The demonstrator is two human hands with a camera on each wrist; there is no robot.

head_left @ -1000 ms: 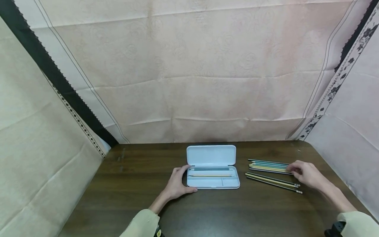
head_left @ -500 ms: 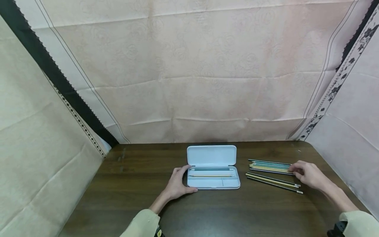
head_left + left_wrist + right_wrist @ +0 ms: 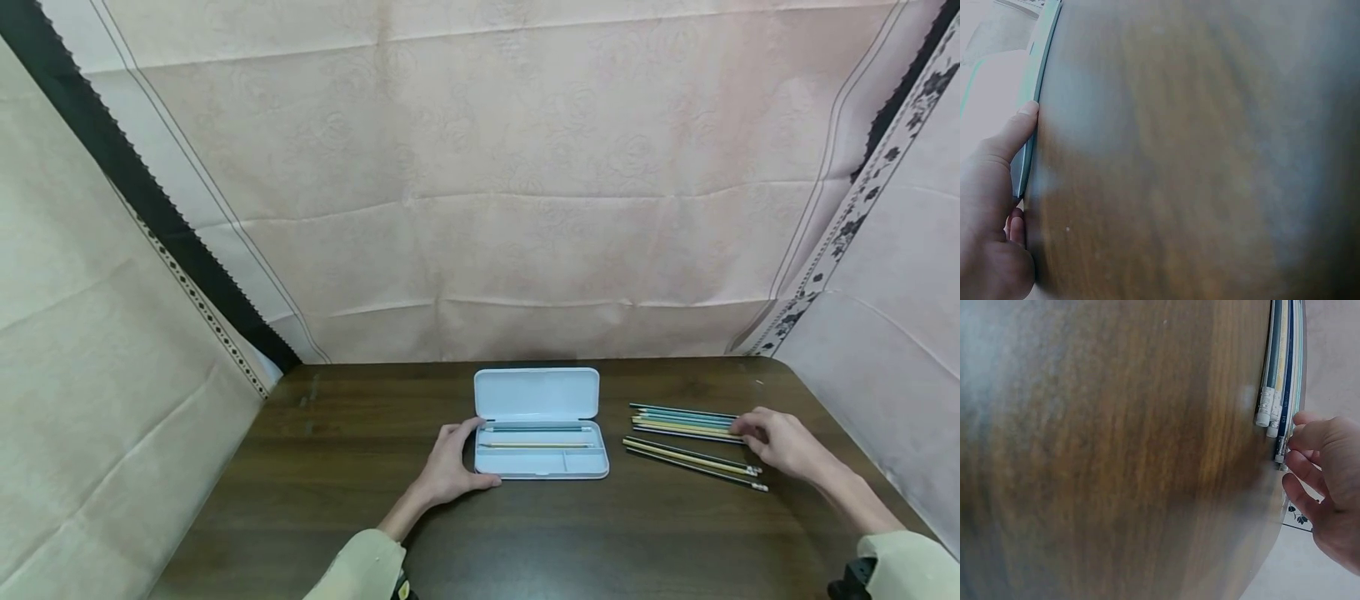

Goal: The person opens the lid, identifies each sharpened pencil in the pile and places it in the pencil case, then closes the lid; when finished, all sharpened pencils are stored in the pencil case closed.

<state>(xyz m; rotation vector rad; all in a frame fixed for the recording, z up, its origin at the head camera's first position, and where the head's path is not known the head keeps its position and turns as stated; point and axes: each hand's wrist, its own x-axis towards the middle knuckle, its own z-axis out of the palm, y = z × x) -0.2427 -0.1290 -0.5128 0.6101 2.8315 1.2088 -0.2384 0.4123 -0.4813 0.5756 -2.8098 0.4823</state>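
Note:
An opened pale-blue pencil case (image 3: 525, 463) lies on the table with its lid folded back. Inside it are a teal pencil (image 3: 536, 429) and a yellow pencil (image 3: 536, 445). My left hand (image 3: 446, 468) grips the case's left end, thumb at the near edge and fingers at the far corner. To the right, my right hand (image 3: 783, 443) pinches at the eraser ends of a bundle of teal, yellow and dark pencils (image 3: 678, 422); its fingertips hide those ends. Closer to me, several dark and yellow pencils (image 3: 690, 457) lie slanted, white erasers toward the right hand.
The dark wooden table (image 3: 570, 533) has pale cloth (image 3: 525, 208) rising behind it and on both sides. A small divided section (image 3: 576, 461) sits at the case's right end. Dark wrist devices show at both sleeves.

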